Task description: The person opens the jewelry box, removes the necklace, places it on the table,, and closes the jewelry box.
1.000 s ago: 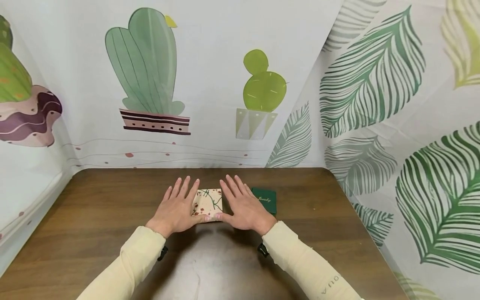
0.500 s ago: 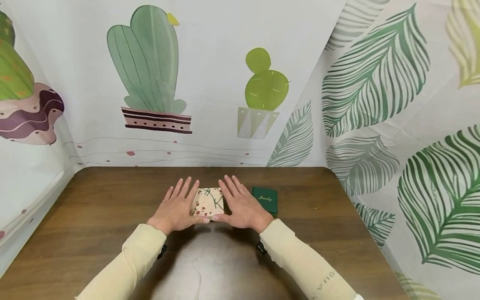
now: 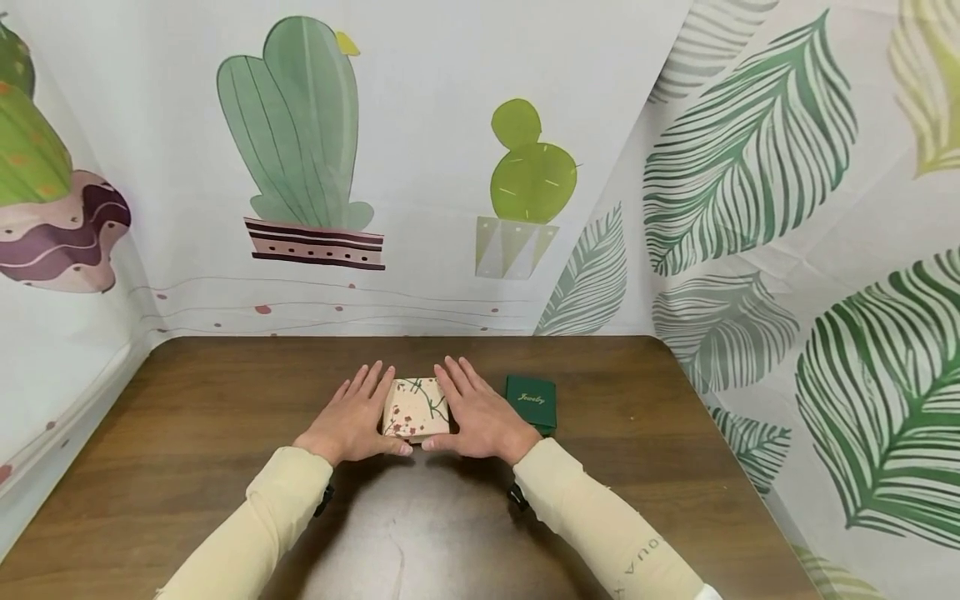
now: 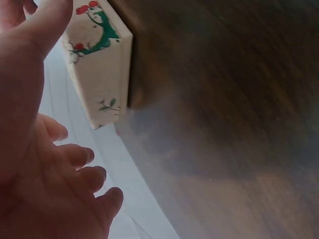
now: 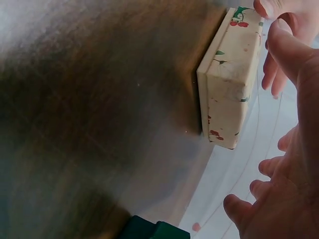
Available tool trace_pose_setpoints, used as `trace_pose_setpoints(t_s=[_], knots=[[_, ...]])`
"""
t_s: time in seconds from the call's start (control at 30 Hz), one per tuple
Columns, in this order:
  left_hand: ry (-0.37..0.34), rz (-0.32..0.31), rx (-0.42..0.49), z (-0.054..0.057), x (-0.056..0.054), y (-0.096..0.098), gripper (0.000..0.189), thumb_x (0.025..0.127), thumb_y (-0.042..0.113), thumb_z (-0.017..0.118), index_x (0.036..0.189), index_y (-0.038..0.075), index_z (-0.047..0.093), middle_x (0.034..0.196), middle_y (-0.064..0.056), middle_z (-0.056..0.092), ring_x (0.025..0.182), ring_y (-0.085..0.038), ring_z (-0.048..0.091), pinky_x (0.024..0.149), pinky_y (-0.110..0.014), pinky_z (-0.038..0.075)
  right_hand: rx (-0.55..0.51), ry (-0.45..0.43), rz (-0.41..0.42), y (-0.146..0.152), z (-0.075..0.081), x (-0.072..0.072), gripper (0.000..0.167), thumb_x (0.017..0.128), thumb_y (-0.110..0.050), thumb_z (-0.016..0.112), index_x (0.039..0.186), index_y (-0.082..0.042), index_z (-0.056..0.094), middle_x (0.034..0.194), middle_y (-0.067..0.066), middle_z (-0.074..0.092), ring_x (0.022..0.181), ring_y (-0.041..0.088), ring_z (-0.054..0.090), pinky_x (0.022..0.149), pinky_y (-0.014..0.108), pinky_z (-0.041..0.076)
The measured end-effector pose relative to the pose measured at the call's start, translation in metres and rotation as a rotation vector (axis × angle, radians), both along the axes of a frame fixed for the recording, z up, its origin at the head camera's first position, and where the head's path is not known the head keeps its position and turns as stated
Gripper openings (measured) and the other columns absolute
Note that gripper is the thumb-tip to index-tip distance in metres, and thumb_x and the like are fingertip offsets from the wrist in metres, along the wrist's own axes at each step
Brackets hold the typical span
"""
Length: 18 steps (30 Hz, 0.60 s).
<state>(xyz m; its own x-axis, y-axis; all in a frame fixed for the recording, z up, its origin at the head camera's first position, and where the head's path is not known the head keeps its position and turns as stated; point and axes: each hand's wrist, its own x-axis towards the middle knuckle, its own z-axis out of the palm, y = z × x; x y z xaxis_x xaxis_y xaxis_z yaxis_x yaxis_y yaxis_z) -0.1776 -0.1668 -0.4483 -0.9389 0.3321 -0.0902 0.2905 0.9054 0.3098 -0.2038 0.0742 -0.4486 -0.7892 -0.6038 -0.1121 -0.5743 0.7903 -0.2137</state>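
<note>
Smack between two bare hands on a brown wood-look table [image 3: 637, 475]: a small cream box [image 3: 415, 408] with red blossoms and green branches, resting up near the far edge. Left hand [image 3: 351, 422] along its left side, loose, fingers pretty straight and a bit spread, pointing away, thumb angled in toward the near side. Same deal opposite for the right hand [image 3: 483, 418], relaxed and uncurled, thumb aimed inward too. Thumb tips close together but apart, right by the box's near edge. As for actual contact with the sides, honestly can't tell from these angles. In the wrist views, a thin cream rim along the bottom of the box. Just right of the right hand, a dark green box [image 3: 532, 402] with gold "Jewelry" lettering, only a corner of it peeking into the right wrist view. Cream sleeves [image 3: 251, 521] on both forearms, dark letters on the right one, plus a small black item [image 3: 325, 502] at each wrist, too tiny to make out. Behind everything, a white backdrop [image 3: 427, 142] with potted cacti [image 3: 311, 142] and, over right, big striped leaves [image 3: 753, 158].
</note>
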Motion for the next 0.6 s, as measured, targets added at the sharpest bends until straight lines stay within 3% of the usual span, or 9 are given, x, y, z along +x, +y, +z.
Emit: trace_pose_setpoints(t_s=[0.3, 0.6], knots=[[-0.041, -0.019, 0.054, -0.0082, -0.0046, -0.0052, 0.131, 0.077, 0.063, 0.084, 0.163, -0.007, 0.015, 0.170, -0.032, 0.017, 0.158, -0.051, 0.017, 0.124, -0.066, 0.024, -0.035, -0.044, 0.002, 0.0001, -0.0054, -0.0035, 0.117, 0.089, -0.070, 0.068, 0.169, -0.012, 0.005, 0.177, 0.012, 0.003, 0.165, 0.033, 0.006, 0.129, 0.043, 0.028], [-0.105, -0.027, 0.130, -0.0089, -0.0045, -0.0087, 0.133, 0.073, 0.053, 0.091, 0.162, -0.010, 0.016, 0.169, -0.031, 0.023, 0.157, -0.052, 0.021, 0.124, -0.065, 0.026, -0.089, -0.102, -0.013, -0.0006, -0.0099, -0.0082, 0.122, 0.086, -0.067, 0.074, 0.169, -0.013, 0.004, 0.178, 0.011, 0.002, 0.165, 0.028, 0.008, 0.126, 0.043, 0.035]])
